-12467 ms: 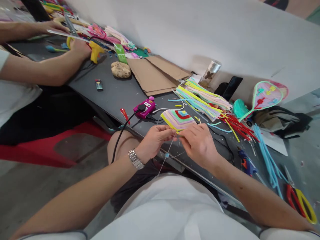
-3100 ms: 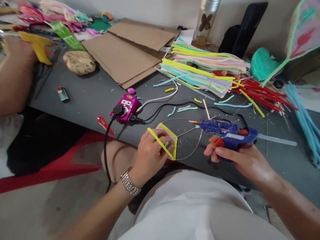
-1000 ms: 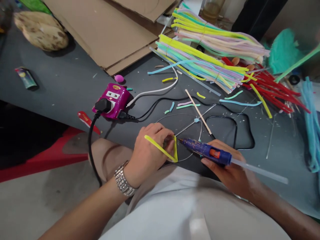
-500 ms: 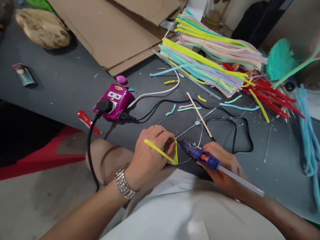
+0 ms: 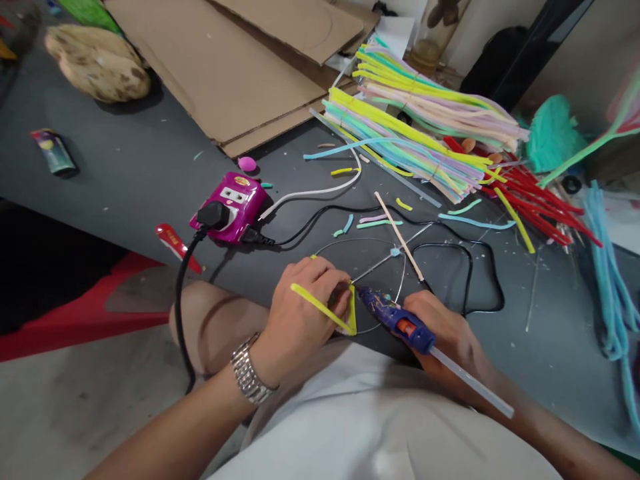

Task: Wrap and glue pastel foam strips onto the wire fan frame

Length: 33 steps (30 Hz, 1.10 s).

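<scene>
My left hand (image 5: 306, 303) is closed, its fingers pinching a bent yellow pipe cleaner (image 5: 320, 306) against a thin wire hoop (image 5: 360, 239). One yellow end sticks out over the back of the hand. My right hand (image 5: 440, 320) grips a dark blue glue gun (image 5: 387, 308), with a clear glue stick (image 5: 475, 380) jutting from its rear. The gun's nozzle points left, close to the yellow pipe cleaner and my left fingertips; whether it touches is hard to see. Thin rods cross the hoop and meet at a small light-blue wrap (image 5: 395, 252).
A purple power adapter (image 5: 240, 207) with a black plug and cords sits left of centre. Beside it lies a red cutter (image 5: 175, 245). Bundled pastel pipe cleaners (image 5: 405, 143) and red ones (image 5: 545, 193) lie at back right. Cardboard sheets (image 5: 240, 73) cover the back.
The glue gun has tilted slightly, its glue stick end swinging down and left. My left hand keeps its pinch on the yellow pipe cleaner. The whole view has shifted a little.
</scene>
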{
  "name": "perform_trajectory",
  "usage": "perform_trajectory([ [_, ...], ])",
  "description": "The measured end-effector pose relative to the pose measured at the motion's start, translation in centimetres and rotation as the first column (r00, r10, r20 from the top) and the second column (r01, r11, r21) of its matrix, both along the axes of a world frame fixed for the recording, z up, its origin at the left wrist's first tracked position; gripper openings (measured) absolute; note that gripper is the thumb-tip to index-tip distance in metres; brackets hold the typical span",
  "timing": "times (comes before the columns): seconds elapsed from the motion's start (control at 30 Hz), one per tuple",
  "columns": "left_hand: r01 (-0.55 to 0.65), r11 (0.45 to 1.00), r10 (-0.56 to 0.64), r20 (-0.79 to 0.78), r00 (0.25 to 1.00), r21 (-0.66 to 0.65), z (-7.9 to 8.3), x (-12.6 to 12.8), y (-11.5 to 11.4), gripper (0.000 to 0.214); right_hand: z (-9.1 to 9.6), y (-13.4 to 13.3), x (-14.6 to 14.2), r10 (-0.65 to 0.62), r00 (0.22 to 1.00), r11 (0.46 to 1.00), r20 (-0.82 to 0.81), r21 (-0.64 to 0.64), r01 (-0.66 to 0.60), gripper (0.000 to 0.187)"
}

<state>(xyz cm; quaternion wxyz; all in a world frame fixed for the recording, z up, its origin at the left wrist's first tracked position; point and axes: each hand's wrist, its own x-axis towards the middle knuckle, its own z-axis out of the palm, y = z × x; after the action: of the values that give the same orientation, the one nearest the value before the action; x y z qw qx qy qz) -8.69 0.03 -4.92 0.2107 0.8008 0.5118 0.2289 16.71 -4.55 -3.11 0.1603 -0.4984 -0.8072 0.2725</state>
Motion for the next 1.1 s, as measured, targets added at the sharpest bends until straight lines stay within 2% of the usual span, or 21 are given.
perform_trajectory([
  [0.2,0.015,0.999,-0.015,0.004,1.000,0.032,0.0,-0.1,0.0,0.006,-0.7,-0.2,0.5,0.044,0.999,0.999,0.010,-0.017,-0.044,0.013],
  [0.37,0.018,0.999,-0.019,0.021,1.000,0.037,-0.1,-0.2,-0.1,0.007,0.4,0.4,0.0,0.074,0.994,0.997,0.086,-0.015,-0.073,0.013],
  [0.47,0.029,0.999,-0.029,0.019,0.999,0.032,-0.1,-0.2,-0.1,0.007,0.9,0.9,-0.2,0.109,0.976,0.990,0.189,0.071,-0.125,0.018],
  [0.6,0.024,0.998,-0.025,0.026,0.999,0.051,-0.1,-0.3,0.0,0.006,0.5,1.4,0.2,0.148,0.933,0.943,0.328,0.238,-0.233,0.027],
  [0.77,0.017,0.999,-0.019,0.038,0.999,0.040,-0.2,-0.3,-0.1,0.003,-0.4,1.9,1.1,0.151,0.904,0.883,0.401,0.356,-0.306,0.024],
  [0.9,0.020,0.999,-0.022,0.051,0.998,0.034,-0.1,-0.3,-0.1,0.004,-0.4,2.9,1.5,0.211,0.875,0.838,0.435,0.380,-0.391,0.023],
  [1.1,0.028,0.999,-0.030,0.065,0.997,0.031,-0.2,-0.2,0.0,0.005,-0.2,3.9,2.0,0.282,0.843,0.820,0.458,0.342,-0.459,0.023],
])
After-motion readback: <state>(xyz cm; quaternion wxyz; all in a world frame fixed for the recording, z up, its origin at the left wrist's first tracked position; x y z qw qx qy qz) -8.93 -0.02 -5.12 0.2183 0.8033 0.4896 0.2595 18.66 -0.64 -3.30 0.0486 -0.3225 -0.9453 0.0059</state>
